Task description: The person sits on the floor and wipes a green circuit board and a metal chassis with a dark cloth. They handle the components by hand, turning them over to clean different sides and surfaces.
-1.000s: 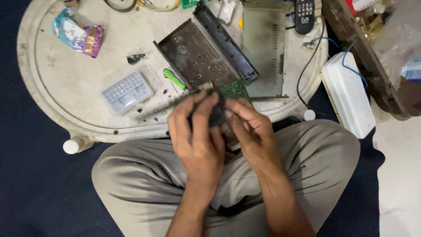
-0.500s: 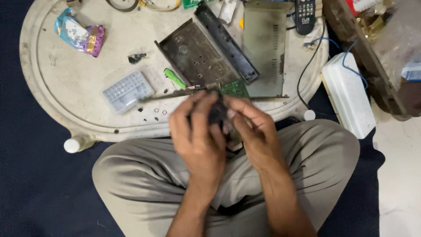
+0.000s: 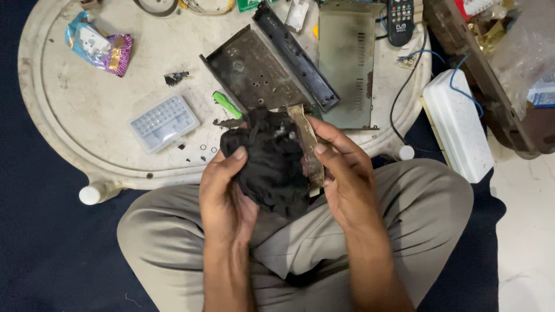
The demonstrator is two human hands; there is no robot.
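A crumpled black cloth (image 3: 269, 164) is bunched in my left hand (image 3: 222, 190), thumb pressed on its upper left. It covers most of a circuit board (image 3: 309, 144), which my right hand (image 3: 341, 167) grips by its right edge. Only a brownish strip of the board shows. Both hands are held over my lap, just in front of the round table's near rim.
On the round white table (image 3: 75, 115) lie an open metal device case (image 3: 251, 72), a dark front panel (image 3: 298, 55), a metal lid (image 3: 347, 58), a green tool (image 3: 226, 105), a clear bit box (image 3: 165, 122), a snack wrapper (image 3: 101, 46) and a remote (image 3: 400, 20). A white box (image 3: 457, 130) lies on the floor at the right.
The black cloth has spread out over the board and now shows large between my hands. My hands have opened apart a little.
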